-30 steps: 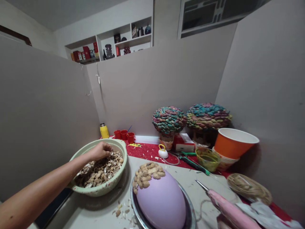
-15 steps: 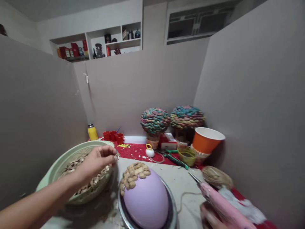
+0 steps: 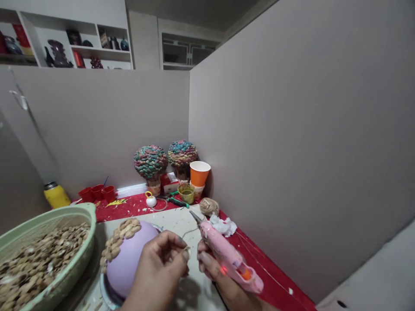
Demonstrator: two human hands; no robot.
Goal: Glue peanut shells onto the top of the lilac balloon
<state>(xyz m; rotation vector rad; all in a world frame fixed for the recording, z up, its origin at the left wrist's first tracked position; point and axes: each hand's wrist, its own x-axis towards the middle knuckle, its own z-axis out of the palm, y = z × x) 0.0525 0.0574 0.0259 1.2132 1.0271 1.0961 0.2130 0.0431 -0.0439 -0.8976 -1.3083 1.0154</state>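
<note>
My right hand (image 3: 210, 261) is wrapped round the handle of a pink glue gun (image 3: 227, 250), whose metal nozzle points up and to the left. My left hand (image 3: 165, 263) pinches a small pale piece, perhaps a peanut shell (image 3: 187, 249), between thumb and fingers, just left of the gun. Behind the left hand, a purple balloon (image 3: 129, 259) rests in a metal bowl (image 3: 105, 290). Peanut shells (image 3: 118, 237) cover the balloon's upper left part. At the left, a green basket (image 3: 89, 242) holds many loose shells (image 3: 48, 255).
Two colourful shell-covered balls (image 3: 151, 162) on pots stand at the back, near an orange cup (image 3: 199, 175), pliers (image 3: 178, 202) and a ball of twine (image 3: 209, 206). Red cups (image 3: 108, 193) and a yellow bottle (image 3: 56, 195) are back left. A grey partition (image 3: 275, 151) rises on the right.
The view has turned right. My left hand has moved from over the basket to beside the glue gun, in front of the balloon. The glue gun remains in my right hand.
</note>
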